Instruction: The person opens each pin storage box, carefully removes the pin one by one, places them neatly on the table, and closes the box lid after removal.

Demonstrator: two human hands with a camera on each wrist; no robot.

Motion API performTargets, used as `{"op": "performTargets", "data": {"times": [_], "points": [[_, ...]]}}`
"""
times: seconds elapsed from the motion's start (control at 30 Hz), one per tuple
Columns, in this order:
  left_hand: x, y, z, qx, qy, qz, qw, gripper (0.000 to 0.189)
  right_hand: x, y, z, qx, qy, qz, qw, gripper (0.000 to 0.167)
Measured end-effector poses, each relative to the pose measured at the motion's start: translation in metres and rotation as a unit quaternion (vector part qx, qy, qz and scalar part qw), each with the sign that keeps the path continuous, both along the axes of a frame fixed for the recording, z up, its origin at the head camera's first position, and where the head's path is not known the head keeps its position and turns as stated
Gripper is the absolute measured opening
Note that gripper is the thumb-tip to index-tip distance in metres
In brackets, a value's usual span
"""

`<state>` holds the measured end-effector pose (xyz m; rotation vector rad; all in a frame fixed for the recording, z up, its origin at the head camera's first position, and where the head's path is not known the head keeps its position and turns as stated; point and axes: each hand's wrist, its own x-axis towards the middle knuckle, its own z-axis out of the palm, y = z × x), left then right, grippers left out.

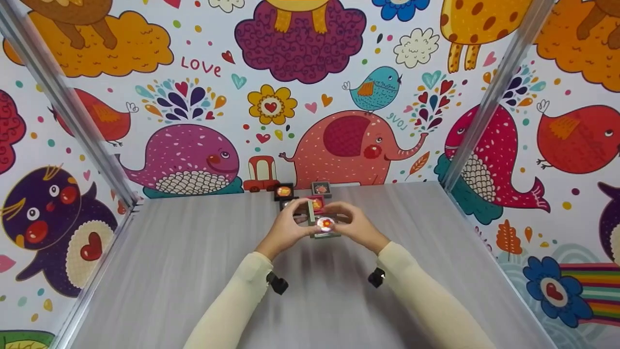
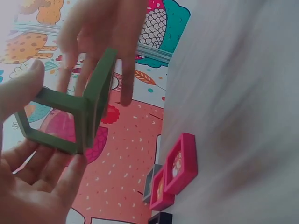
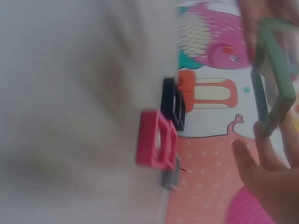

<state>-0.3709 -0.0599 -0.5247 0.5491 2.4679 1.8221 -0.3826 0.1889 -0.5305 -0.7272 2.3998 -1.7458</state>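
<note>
Green frame (image 2: 58, 99) lies between the left thumb (image 2: 21, 92) and fingers (image 2: 69, 177), seemingly pinched.

Bright and even in the head view, hazy and smeared at the wrists!
Light looks to be falling from above, with soft, fuzzy-edged shadows pooling on the grey table (image 1: 184, 281) around the pale sleeves (image 1: 232, 305), and the patterned wall (image 1: 339, 97) coming up vivid and clear. Over to the left wrist: white glare washes out the top-left corner, the right hand (image 2: 105, 32) goes soft, the green frame (image 2: 100, 86) reads cleaner. Right wrist, and it's rough: milky haze, faded colour, pink box (image 3: 147, 140) smeared, left hand (image 3: 261, 8) badly blurred.
</note>
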Motion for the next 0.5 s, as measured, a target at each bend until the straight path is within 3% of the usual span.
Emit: {"op": "performTargets", "data": {"times": [0.07, 0.13, 0.23, 0.37, 0.5], "points": [[0.001, 0.002, -0.003, -0.002, 0.001, -0.001, 1.0000, 0.083, 0.002, 0.000, 0.007, 0.086, 0.034, 0.020, 0.9955, 0.048], [0.003, 0.004, -0.006, -0.004, 0.001, -0.004, 1.0000, 0.082, 0.005, -0.001, 0.014, 0.159, 0.059, 0.033, 0.9850, 0.051], [0.005, 0.006, -0.009, -0.007, 0.002, -0.010, 0.9999, 0.082, 0.006, -0.004, 0.021, 0.230, 0.084, 0.050, 0.9682, 0.055], [0.008, 0.007, -0.011, -0.011, -0.002, -0.013, 0.9999, 0.082, 0.005, -0.010, 0.026, 0.270, 0.102, 0.064, 0.9554, 0.066], [0.008, 0.008, -0.009, -0.012, -0.006, -0.025, 0.9996, 0.084, 0.005, -0.008, 0.029, 0.266, 0.113, 0.058, 0.9555, 0.067]]}}
